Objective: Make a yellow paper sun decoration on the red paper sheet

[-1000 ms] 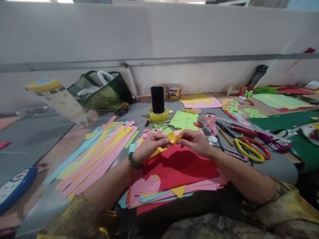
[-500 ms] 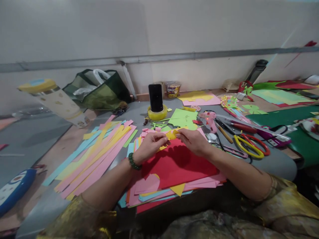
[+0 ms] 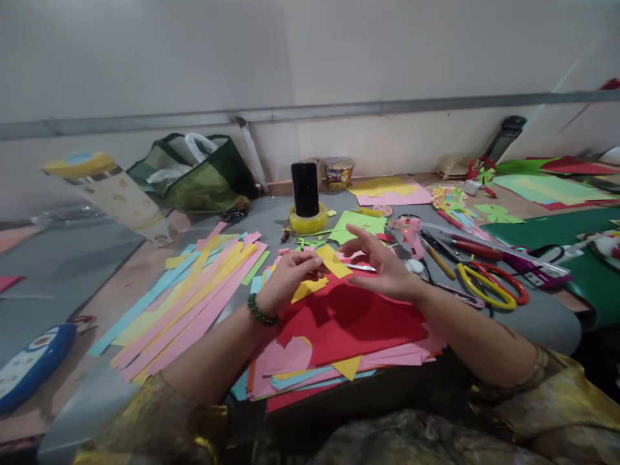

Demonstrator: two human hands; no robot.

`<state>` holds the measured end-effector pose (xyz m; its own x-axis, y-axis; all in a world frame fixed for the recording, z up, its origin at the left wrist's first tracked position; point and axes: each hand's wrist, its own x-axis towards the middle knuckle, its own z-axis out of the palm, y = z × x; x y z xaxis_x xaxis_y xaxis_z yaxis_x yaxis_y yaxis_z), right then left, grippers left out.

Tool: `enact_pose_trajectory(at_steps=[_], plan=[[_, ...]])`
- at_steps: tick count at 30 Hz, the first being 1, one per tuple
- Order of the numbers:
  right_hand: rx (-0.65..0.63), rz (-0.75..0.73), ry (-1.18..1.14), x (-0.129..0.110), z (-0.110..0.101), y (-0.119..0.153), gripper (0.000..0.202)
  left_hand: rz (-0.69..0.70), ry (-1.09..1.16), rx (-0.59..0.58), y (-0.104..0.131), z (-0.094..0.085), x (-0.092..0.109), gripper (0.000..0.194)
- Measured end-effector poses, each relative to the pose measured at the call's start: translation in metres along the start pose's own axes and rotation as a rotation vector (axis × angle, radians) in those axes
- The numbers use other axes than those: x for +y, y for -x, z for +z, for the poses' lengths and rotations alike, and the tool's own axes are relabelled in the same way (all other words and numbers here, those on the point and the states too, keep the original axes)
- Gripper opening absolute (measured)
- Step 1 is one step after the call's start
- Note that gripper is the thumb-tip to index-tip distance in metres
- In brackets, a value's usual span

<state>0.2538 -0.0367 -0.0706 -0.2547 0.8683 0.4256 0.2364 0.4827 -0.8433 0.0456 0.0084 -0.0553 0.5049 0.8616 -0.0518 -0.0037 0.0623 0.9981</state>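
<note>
Your left hand (image 3: 287, 279) pinched the yellow paper piece (image 3: 334, 260) near the far edge of the red sheet (image 3: 368, 323). Your right hand (image 3: 382, 268) had fingers spread, gripping nothing, just beside it.

Paper strips (image 3: 198, 300) and a glue gun (image 3: 411, 235) show a craft workshop.

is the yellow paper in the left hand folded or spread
Spread: the yellow paper shows a broad, flat face beyond the left hand; fine creases cannot be made out.

Pale lettering marks the purple cup (image 3: 338, 175) — too small and blurred to read.
</note>
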Motion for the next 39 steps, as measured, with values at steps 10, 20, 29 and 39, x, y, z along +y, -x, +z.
enact_pose_trajectory(at_steps=[10, 20, 29, 39], plan=[[0.077, 0.14, -0.181, -0.003, 0.009, -0.002, 0.053, 0.083, -0.199, -0.085, 0.007, 0.007, 0.006, 0.029], [0.117, 0.145, -0.171, -0.006, 0.014, -0.001, 0.044, 0.09, -0.277, -0.117, 0.008, 0.009, 0.0, 0.027], [0.175, 0.192, -0.11, -0.002, 0.016, -0.002, 0.045, 0.158, -0.368, -0.119, 0.009, 0.009, -0.004, 0.025], [0.189, 0.212, -0.114, -0.002, 0.018, -0.003, 0.046, 0.168, -0.421, -0.115, 0.009, 0.006, -0.011, 0.026]])
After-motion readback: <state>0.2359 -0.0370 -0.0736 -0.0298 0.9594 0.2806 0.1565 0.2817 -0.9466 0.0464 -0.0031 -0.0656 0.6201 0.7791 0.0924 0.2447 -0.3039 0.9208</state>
